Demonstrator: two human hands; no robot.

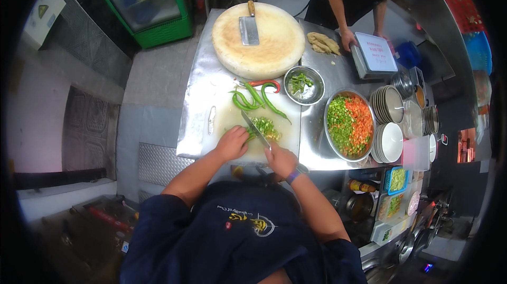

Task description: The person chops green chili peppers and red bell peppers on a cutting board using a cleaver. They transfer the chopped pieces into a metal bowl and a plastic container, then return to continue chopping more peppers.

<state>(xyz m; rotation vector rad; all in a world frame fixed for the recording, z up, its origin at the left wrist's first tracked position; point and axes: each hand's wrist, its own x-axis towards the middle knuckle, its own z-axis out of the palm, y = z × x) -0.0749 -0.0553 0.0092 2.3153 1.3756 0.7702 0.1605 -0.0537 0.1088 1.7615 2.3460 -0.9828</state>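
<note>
My right hand [282, 162] grips the handle of a kitchen knife [255, 128], its blade slanting up and left over chopped green chili [269, 127] on a white cutting board [214, 141]. At the left of the chopped pile, my left hand [233, 143] presses on green chili pieces, fingers curled over them. Whole green chilies [253, 94] lie farther up the board, with a red chili [273, 83] at its far edge. A steel bowl [304, 86] beyond the board's right corner holds green pieces. Chopped green and red peppers fill a large steel basin [350, 124] on the right.
A thick round chopping block [273, 42] bears a cleaver [248, 26]. A yellowish cloth [323, 43] lies to its right, near a co-worker's hands [348, 38] at a lidded container [375, 54]. Stacked bowls [387, 141] stand right of the basin. Food containers [397, 181] sit below.
</note>
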